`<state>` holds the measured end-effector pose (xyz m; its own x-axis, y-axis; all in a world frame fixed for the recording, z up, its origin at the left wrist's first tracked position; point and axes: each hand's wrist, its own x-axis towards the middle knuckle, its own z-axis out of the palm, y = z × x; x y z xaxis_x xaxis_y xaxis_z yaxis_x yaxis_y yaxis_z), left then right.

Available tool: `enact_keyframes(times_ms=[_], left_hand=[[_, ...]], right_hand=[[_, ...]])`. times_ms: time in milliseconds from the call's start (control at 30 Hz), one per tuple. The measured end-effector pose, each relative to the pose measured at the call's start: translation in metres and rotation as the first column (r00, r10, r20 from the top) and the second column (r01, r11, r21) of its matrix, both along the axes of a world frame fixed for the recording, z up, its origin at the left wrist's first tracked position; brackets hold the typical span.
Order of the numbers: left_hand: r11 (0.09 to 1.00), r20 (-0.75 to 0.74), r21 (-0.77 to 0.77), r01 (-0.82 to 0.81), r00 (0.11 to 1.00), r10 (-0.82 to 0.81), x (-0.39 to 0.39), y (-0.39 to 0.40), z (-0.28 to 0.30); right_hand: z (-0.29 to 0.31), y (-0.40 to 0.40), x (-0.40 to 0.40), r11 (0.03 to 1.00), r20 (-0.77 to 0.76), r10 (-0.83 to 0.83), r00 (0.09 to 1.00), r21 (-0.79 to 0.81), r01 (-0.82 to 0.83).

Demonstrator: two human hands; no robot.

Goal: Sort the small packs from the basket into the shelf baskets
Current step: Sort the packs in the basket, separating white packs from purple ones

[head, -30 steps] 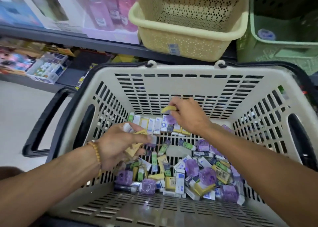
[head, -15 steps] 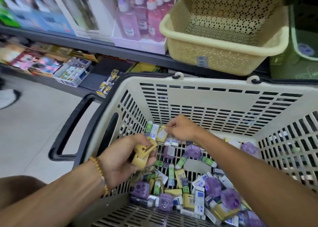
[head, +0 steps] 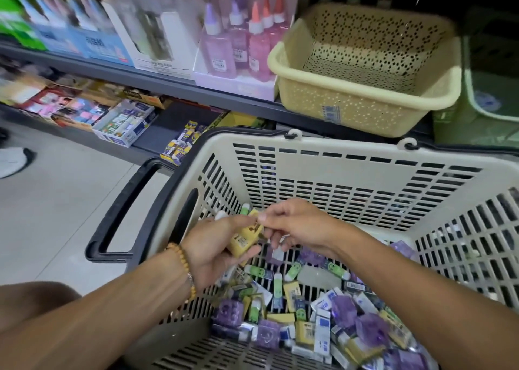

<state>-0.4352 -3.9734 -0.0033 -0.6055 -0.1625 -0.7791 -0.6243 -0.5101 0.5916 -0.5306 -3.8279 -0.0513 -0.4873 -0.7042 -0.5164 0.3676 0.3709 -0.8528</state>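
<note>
Both hands meet over the shopping basket, holding yellow packs.

Hidden or unclear: the shelf goods at upper left are motion-blurred and their labels unreadable; the green shelf basket is cut off at the right edge and in shadow; the lower right of the pile of small packs is covered by the right forearm. Left hand: fingers curled closed around a few yellow packs, thumb on top; the exact count cannot be told. Right hand: thumb and forefinger pinched on the upper end of the same yellow packs, other fingers loosely bent. Remaining packs, purple, yellow, white-blue and green, lie on the basket floor. The cream shelf basket sits on the shelf just behind, its inside only partly visible.
</note>
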Motion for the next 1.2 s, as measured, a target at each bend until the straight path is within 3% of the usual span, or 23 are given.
enact_keyframes(times_ms=[67, 133, 233, 300, 400, 533, 667, 767, 933, 1033, 1200], left_hand=[[1.000, -0.002, -0.008, -0.012, 1.000, 0.012, 0.000, 0.001, 0.000], [0.998, -0.006, -0.024, -0.058, 0.998, 0.058, -0.001, 0.000, -0.002], [0.996, -0.045, -0.006, -0.092, 0.995, 0.091, -0.001, -0.002, -0.004], [0.997, -0.046, -0.007, -0.076, 0.996, 0.075, 0.000, -0.004, -0.005], [0.999, -0.020, -0.018, -0.052, 0.998, 0.051, 0.002, -0.005, -0.004], [0.994, -0.051, -0.102, -0.048, 0.998, 0.042, 0.000, -0.001, -0.002], [0.978, -0.076, -0.207, -0.040, 0.997, 0.024, -0.004, 0.002, -0.001], [0.971, -0.064, -0.238, -0.035, 0.998, 0.021, -0.004, 0.003, -0.002], [0.971, -0.051, -0.241, 0.006, 0.998, -0.019, -0.002, 0.010, -0.008], [0.970, -0.055, -0.238, 0.040, 0.997, -0.054, -0.002, 0.010, -0.006], [0.947, -0.029, -0.280, 0.155, 0.985, -0.170, -0.003, 0.009, -0.006]], right_hand=[[-0.003, 0.006, -0.006, 0.989, 0.048, -0.142, 0.989, -0.032, 0.143], [-0.010, 0.014, -0.014, 0.973, -0.021, -0.227, 0.974, 0.040, 0.228], [-0.029, 0.019, -0.019, 0.937, -0.232, -0.111, 0.966, 0.300, 0.179], [-0.041, 0.013, -0.019, 0.906, -0.241, -0.115, 0.964, 0.373, 0.201], [-0.047, 0.002, -0.016, 0.897, -0.229, -0.209, 0.951, 0.342, 0.279], [-0.032, -0.002, -0.012, 0.913, -0.336, -0.209, 0.919, 0.270, 0.306], [-0.002, 0.000, -0.001, 0.989, -0.139, -0.133, 0.981, 0.052, 0.142], [0.006, -0.001, 0.004, 0.997, -0.137, -0.034, 0.990, 0.068, 0.044], [0.004, 0.015, -0.006, 0.989, 0.079, -0.136, 0.988, 0.073, 0.130], [-0.006, 0.035, -0.015, 0.956, -0.027, -0.188, 0.982, 0.226, 0.189], [-0.024, 0.034, -0.013, 0.913, -0.348, -0.027, 0.937, 0.373, 0.165]])
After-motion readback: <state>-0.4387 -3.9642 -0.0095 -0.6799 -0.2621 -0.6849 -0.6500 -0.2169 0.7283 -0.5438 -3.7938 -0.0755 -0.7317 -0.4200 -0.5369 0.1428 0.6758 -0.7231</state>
